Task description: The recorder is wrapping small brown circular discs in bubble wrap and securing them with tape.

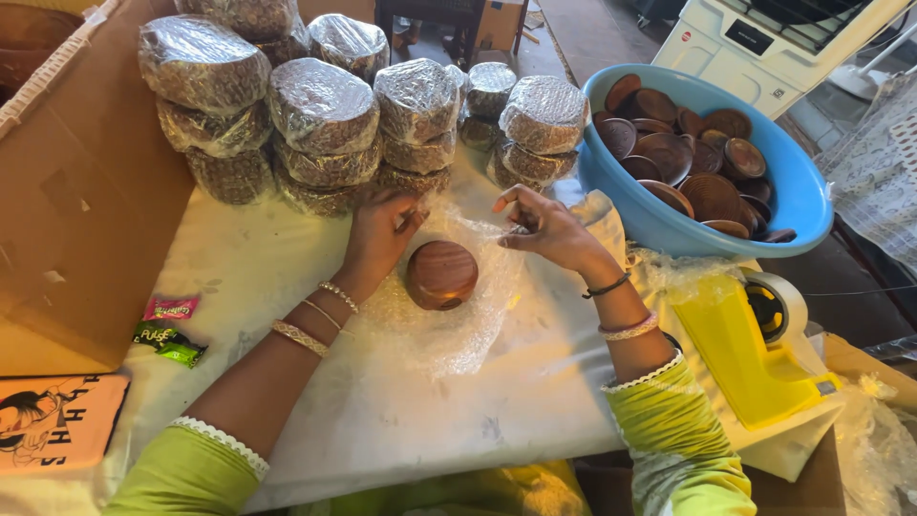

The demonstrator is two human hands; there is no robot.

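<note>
A round brown wooden bowl [440, 274] lies upside down on a sheet of clear bubble wrap [449, 330] in the middle of the white-covered table [287, 268]. My left hand [379, 235] rests just left of the bowl, fingers on the wrap's far edge. My right hand [546, 228] is to the right of the bowl and pinches the wrap's upper edge between thumb and fingers. Both wrists wear bangles, and the sleeves are light green.
Stacks of bubble-wrapped bowls [325, 115] stand behind the hands. A blue basin [793, 205] full of bare wooden bowls sits at the right. A yellow tape dispenser [755, 349] lies front right. A cardboard box [76, 191] and candy wrappers [170, 325] are at the left.
</note>
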